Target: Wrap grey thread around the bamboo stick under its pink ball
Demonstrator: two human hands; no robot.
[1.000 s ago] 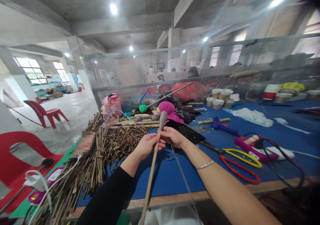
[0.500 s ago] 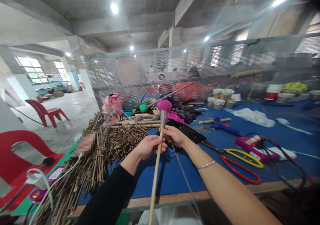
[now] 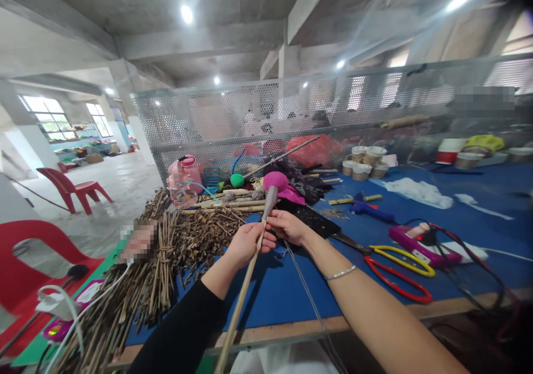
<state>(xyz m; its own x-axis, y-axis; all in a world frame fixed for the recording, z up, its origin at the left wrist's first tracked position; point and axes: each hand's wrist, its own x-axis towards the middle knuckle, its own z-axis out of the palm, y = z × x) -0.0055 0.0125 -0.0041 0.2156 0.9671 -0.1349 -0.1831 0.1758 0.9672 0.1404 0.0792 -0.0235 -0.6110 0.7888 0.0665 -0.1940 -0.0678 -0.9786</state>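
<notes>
My left hand [image 3: 249,243] is closed around a pale wooden stick [image 3: 241,296], just below its upper end. Grey yarn [image 3: 270,201] covers that upper end in a tapering wrap. A magenta ball [image 3: 275,181] shows at the tip and seems joined to the stick. Against the lower edge of the wrap, my right hand [image 3: 287,227] pinches with thumb and fingers; the exact pinch point is partly hidden. Loose grey strands [image 3: 306,285] hang from below this hand over the table edge.
Bundled dry twigs [image 3: 160,274] lie at the left of the blue table [image 3: 291,307]. To the right are large scissors [image 3: 400,260], a blue glue gun [image 3: 372,210] and a purple power strip [image 3: 425,246]. Paper cups [image 3: 362,163] stand near the mesh partition [image 3: 233,119].
The stick has tilted, its lower end swinging left and its ball end moving slightly right and down. My left hand has shifted slightly left; both hands keep their hold.
</notes>
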